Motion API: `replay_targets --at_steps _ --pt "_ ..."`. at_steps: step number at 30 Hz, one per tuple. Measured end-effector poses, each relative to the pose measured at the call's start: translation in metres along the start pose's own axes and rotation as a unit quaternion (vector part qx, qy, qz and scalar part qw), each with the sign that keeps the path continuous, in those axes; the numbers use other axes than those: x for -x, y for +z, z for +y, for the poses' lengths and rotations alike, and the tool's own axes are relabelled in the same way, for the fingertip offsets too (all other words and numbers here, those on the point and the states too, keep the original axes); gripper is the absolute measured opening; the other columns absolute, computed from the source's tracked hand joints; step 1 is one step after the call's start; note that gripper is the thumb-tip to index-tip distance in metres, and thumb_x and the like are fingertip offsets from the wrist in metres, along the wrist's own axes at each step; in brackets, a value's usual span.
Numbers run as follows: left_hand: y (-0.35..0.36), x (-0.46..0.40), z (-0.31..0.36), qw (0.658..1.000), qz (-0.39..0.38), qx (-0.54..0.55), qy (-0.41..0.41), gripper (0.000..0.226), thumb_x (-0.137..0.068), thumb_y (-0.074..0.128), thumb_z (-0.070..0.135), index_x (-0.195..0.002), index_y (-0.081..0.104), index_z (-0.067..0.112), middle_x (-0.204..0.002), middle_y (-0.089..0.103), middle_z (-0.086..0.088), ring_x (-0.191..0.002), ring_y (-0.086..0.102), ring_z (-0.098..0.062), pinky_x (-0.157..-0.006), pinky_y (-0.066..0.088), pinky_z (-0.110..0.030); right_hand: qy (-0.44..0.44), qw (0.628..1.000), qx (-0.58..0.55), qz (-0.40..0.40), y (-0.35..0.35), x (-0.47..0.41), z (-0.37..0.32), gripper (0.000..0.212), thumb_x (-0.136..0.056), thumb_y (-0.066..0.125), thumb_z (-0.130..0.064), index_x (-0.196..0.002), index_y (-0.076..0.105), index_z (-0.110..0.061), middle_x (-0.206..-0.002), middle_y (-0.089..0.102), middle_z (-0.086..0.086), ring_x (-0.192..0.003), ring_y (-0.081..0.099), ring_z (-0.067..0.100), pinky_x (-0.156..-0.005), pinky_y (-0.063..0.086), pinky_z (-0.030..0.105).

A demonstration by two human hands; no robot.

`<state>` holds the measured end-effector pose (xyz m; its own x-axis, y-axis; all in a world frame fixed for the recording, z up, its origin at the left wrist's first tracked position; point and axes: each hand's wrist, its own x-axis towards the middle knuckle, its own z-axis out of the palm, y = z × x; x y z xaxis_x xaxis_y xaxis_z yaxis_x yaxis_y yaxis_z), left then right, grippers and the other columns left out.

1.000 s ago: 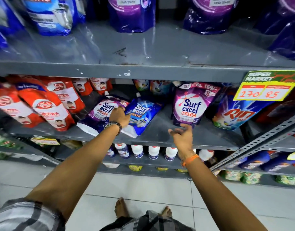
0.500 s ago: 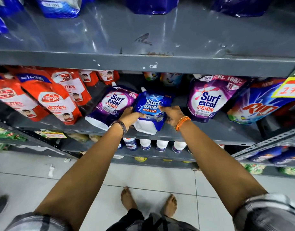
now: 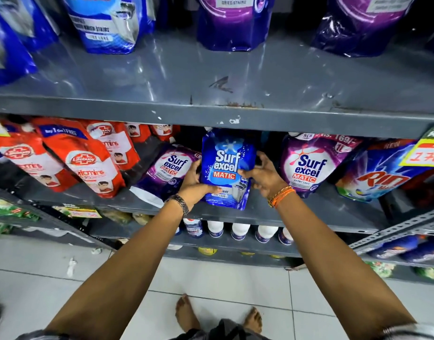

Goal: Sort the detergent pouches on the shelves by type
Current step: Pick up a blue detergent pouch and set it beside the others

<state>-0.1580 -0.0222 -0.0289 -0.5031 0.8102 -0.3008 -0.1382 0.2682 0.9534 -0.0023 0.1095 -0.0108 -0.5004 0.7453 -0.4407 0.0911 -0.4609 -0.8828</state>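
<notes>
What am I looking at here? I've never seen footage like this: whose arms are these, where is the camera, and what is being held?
No machine here: a person's bare arms, filmed by a camera on their head looking down at shop shelves. The left hand and right hand together grip a blue Surf excel Matic pouch, held upright on the middle shelf. Purple Surf excel pouches flank it; red Lifebuoy pouches lean at left, a Rin pouch at right.

two purple Surf Excel pouches (image 3: 168, 171) (image 3: 306, 165), one blue Surf Excel pouch (image 3: 227, 165)
</notes>
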Motion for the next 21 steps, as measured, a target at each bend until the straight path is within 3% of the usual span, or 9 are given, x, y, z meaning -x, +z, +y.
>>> replay_targets --at_steps 2,5,8,11,14,17,19,21 --pt "0.003 -0.003 0.010 0.999 0.002 -0.022 0.033 0.099 -0.061 0.082 -0.017 -0.140 0.039 0.024 -0.116 0.068 -0.001 -0.097 0.071 -0.007 -0.076 0.061 -0.028 -0.058 0.998 0.000 0.017 0.001 -0.004 -0.009 0.089 -0.078 0.068 0.022 -0.151 0.031 -0.012 -0.119 0.070 0.020 -0.090 0.070 0.024 -0.058 0.061 0.032" --pt "0.012 -0.010 0.023 0.995 0.012 -0.056 0.083 0.114 -0.060 0.082 -0.017 -0.150 0.026 0.024 -0.132 0.061 -0.013 -0.116 0.065 -0.027 -0.096 0.056 -0.047 -0.152 0.987 0.042 0.042 0.001 -0.011 -0.018 0.085 -0.077 0.069 0.023 -0.149 0.035 -0.006 -0.129 0.064 0.017 -0.110 0.066 0.026 -0.085 0.062 0.038" --pt "0.021 -0.020 0.030 0.986 0.017 -0.109 0.125 0.127 -0.057 0.082 -0.016 -0.154 0.013 0.027 -0.144 0.051 -0.007 -0.124 0.059 -0.025 -0.102 0.052 -0.049 -0.213 0.969 0.107 0.069 -0.001 -0.017 -0.020 0.075 -0.076 0.073 0.020 -0.142 0.042 -0.003 -0.136 0.060 0.014 -0.122 0.061 0.027 -0.105 0.052 0.040" --pt "0.029 -0.028 0.029 0.980 0.026 -0.140 0.138 0.135 -0.057 0.080 -0.017 -0.155 0.001 0.029 -0.142 0.049 -0.002 -0.122 0.059 -0.023 -0.100 0.053 -0.050 -0.264 0.944 0.166 0.103 -0.002 -0.020 -0.016 0.075 -0.077 0.073 0.017 -0.143 0.042 0.001 -0.141 0.058 0.016 -0.126 0.059 0.026 -0.101 0.051 0.022" --pt "0.037 -0.032 0.020 0.978 0.043 -0.146 0.140 0.130 -0.061 0.072 -0.022 -0.155 -0.002 0.026 -0.136 0.053 -0.005 -0.113 0.062 -0.021 -0.097 0.055 -0.050 -0.281 0.929 0.201 0.132 -0.004 -0.017 -0.005 0.076 -0.079 0.071 0.015 -0.146 0.040 -0.005 -0.129 0.061 0.002 -0.115 0.060 0.016 -0.099 0.054 0.028" --pt "0.041 -0.032 0.007 0.971 0.067 -0.172 0.151 0.122 -0.064 0.073 -0.017 -0.155 0.001 0.021 -0.124 0.054 0.002 -0.102 0.061 -0.014 -0.092 0.057 -0.038 -0.288 0.922 0.217 0.141 -0.007 -0.012 0.007 0.071 -0.083 0.069 0.011 -0.145 0.040 -0.008 -0.133 0.063 0.009 -0.116 0.064 0.019 -0.098 0.056 0.036" --pt "0.040 -0.034 0.001 0.969 0.070 -0.180 0.154 0.121 -0.065 0.077 -0.014 -0.154 0.003 0.020 -0.127 0.059 -0.004 -0.101 0.062 -0.011 -0.088 0.054 -0.030 -0.291 0.918 0.231 0.138 -0.010 -0.011 0.012 0.066 -0.084 0.069 0.010 -0.140 0.041 -0.009 -0.127 0.065 0.008 -0.110 0.067 0.001 -0.092 0.061 0.029" --pt "0.035 -0.034 -0.002 0.966 0.061 -0.195 0.159 0.121 -0.066 0.078 -0.013 -0.154 0.002 0.019 -0.135 0.057 -0.008 -0.107 0.059 -0.010 -0.093 0.052 -0.029 -0.294 0.914 0.246 0.136 -0.014 -0.011 0.017 0.065 -0.083 0.071 0.008 -0.139 0.041 -0.007 -0.115 0.064 0.001 -0.097 0.063 -0.021 -0.078 0.057 0.008"
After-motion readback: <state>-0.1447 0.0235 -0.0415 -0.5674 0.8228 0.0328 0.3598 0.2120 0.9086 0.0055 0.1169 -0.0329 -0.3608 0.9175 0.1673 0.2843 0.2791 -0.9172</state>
